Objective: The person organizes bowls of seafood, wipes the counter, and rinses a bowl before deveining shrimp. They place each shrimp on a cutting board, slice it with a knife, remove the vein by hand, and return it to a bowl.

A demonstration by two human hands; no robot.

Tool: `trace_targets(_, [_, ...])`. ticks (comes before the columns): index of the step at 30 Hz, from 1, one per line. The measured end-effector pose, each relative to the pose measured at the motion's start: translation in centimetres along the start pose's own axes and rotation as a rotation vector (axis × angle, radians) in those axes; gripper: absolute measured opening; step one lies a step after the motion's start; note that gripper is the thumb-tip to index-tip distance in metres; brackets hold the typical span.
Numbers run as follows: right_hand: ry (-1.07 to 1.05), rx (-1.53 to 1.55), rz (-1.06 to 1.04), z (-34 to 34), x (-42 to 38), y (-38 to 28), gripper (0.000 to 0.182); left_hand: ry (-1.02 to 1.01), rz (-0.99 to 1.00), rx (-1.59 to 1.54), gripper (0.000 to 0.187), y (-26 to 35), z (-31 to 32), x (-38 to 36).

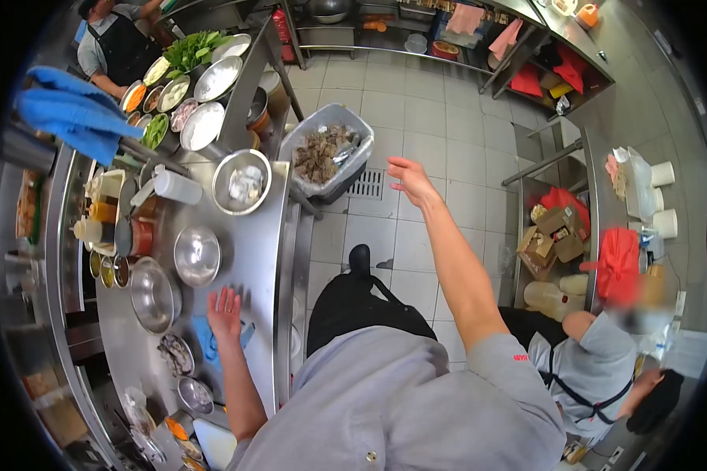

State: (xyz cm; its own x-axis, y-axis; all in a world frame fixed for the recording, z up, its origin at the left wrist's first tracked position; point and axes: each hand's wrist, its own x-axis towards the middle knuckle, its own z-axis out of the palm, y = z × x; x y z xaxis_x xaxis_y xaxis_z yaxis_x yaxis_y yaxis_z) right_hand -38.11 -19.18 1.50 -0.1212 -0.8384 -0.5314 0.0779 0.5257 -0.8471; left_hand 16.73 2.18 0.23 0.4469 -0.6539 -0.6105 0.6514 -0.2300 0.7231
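My left hand (225, 314) is open with its fingers up, above the steel counter and beside a blue cloth (206, 339). Close by stand an empty steel bowl (198, 256) and a larger steel bowl (154, 295). Farther along the counter, a steel bowl (242, 182) holds pale, whitish pieces. My right hand (413, 182) reaches out over the tiled floor, fingers loosely extended and holding nothing. The closest thing to it is a grey bin (366, 125) lined with a bag and filled with brownish scraps, apart from the hand.
Squeeze bottles (94, 231) line the counter's left side. Several ingredient bowls (218, 78) fill the far-left station, where a person (122, 47) stands. Behind me on the right, another person (589, 369) is near a shelf with cardboard boxes (558, 235). A floor drain (364, 185) lies ahead.
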Motion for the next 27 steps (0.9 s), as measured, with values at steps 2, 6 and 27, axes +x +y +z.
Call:
trace_targets(2, [0.005, 0.173, 0.008, -2.2, 3.0, 0.9, 0.038, 0.088, 0.011, -0.087, 0.064, 0.6, 0.7, 1.4])
trace_targets(6, [-0.083, 0.402, 0.034, -6.8, 6.7, 0.6, 0.029, 0.180, 0.052, -0.129, 0.071, 1.6, 1.9, 3.3])
trace_targets(27, [0.791, 0.409, 0.847, -39.0, 2.1, 28.7, 0.008, 0.215, 0.368, 0.605, 0.028, -9.9, 47.4, 11.9])
